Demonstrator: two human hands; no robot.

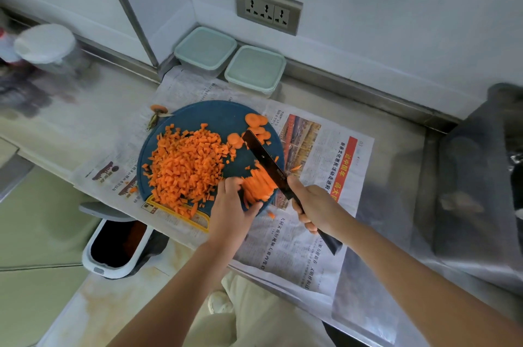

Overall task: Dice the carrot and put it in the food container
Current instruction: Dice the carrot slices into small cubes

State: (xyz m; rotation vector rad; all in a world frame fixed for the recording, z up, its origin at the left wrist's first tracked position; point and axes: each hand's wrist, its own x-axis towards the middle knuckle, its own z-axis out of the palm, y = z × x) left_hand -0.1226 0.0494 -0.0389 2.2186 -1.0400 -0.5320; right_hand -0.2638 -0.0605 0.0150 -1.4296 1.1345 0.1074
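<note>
A round blue cutting board [223, 114] lies on newspaper and carries a big heap of diced carrot [186, 165]. A few round carrot slices [254, 121] lie at its far right edge. Near the board's front edge sits a bundle of carrot strips [259, 187]. My left hand [230, 211] holds that bundle in place, fingers curled over it. My right hand [314, 208] grips the handle of a dark knife [266, 161], whose blade rests on the strips. Two lidded food containers [205, 49] [254, 71] stand shut at the back by the wall.
Newspaper [311, 233] covers the steel counter. A carrot top [158, 110] lies left of the board. An open white bin [116, 245] stands on the floor below the counter edge. A lidded jar [45, 44] is at far left, a wall socket [268, 8] behind, a sink [481, 177] at right.
</note>
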